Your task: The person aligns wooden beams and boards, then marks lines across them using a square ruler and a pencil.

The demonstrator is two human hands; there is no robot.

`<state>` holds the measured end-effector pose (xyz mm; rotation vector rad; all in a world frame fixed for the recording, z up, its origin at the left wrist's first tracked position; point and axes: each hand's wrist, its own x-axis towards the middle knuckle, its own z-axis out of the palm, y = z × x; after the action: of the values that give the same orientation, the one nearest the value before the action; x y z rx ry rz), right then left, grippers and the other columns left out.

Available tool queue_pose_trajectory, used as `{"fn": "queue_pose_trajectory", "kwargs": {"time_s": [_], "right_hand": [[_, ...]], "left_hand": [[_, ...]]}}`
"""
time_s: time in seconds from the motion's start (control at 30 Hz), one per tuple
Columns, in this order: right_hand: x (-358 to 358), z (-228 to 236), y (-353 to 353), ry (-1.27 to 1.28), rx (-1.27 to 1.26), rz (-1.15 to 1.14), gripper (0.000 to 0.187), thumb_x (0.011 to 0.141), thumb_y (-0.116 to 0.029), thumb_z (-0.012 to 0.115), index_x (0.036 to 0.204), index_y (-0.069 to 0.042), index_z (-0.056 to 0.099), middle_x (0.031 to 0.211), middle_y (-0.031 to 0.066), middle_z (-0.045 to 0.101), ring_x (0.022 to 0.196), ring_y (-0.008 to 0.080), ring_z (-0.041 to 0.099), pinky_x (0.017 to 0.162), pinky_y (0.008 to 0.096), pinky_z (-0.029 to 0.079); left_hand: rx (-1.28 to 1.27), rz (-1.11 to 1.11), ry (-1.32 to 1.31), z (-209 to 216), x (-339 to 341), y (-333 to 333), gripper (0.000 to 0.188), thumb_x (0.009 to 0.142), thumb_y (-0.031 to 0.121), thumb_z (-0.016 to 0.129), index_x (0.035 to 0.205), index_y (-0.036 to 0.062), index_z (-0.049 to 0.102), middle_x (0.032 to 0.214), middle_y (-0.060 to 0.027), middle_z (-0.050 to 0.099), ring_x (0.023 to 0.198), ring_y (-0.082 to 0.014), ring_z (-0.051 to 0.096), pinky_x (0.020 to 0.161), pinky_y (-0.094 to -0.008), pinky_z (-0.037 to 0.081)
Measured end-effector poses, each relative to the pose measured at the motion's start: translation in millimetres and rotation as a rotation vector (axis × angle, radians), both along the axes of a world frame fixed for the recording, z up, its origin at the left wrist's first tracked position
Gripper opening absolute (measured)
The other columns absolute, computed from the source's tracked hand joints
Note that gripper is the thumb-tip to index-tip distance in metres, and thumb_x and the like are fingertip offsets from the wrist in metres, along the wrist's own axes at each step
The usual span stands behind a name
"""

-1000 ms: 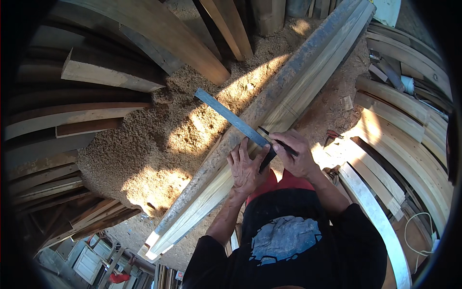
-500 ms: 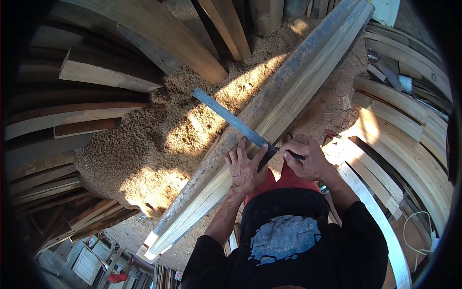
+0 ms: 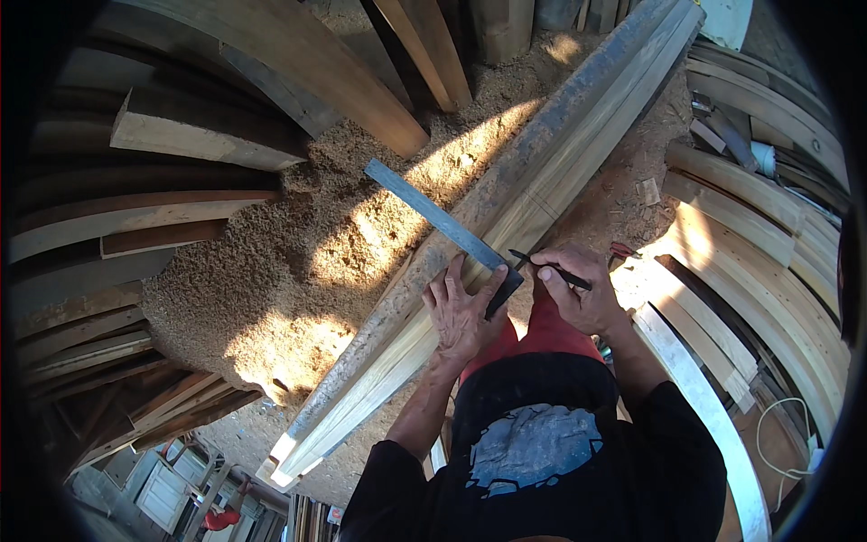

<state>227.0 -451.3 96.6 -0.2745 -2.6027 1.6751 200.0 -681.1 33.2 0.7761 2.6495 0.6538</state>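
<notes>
A try square (image 3: 438, 215) with a grey metal blade and a dark stock lies across a long, pale, squared timber (image 3: 564, 172). My left hand (image 3: 459, 312) presses the square to the timber, thumb on the stock and fingers by the blade. Pinched in my right hand (image 3: 582, 294) is a slim black pencil (image 3: 567, 275), its tip beside the blade near the timber's close edge. Faint crossing lines show on the timber a little farther along. The timber rests along a rough, weathered beam (image 3: 506, 172).
Sawdust (image 3: 244, 271) covers the ground beyond the beam. Stacked boards line the left side, and more planks (image 3: 741, 244) lie at right. A red-handled tool (image 3: 623, 250) sits near my right hand. One long pale strip (image 3: 704, 425) runs beside my right arm.
The pencil tip has moved away from me along the blade, and my right hand has opened out its grip slightly to show more of the pencil. The square and left hand stay nearly still.
</notes>
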Motion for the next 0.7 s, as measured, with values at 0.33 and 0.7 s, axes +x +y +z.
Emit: {"fn": "queue_pose_trajectory", "kwargs": {"time_s": [0.33,0.7], "right_hand": [[-1.9,-6.5,-3.3,-0.005,-0.019,0.004,0.017,0.097,-0.009,0.07,0.109,0.002,0.075,0.087,0.0159,0.071,0.078,0.03,0.067,0.07,0.041,0.052],[-28.0,-20.3,-13.6,0.033,0.014,0.121,0.021,0.096,-0.01,0.072,0.114,0.0,0.074,0.096,0.0169,0.074,0.086,0.0339,0.068,0.074,0.0443,0.054]], "left_hand": [[0.003,-0.004,0.008,-0.8,-0.6,-0.2,0.067,0.071,0.04,0.089,0.136,0.0441,0.073,0.154,-0.0162,0.042,0.133,-0.0432,0.043,0.112,-0.0617,0.034],[0.011,-0.019,0.067,-3.4,0.1,-0.2,0.066,0.073,0.039,0.087,0.138,0.0446,0.072,0.152,-0.0173,0.043,0.132,-0.043,0.043,0.11,-0.0606,0.036]]}}
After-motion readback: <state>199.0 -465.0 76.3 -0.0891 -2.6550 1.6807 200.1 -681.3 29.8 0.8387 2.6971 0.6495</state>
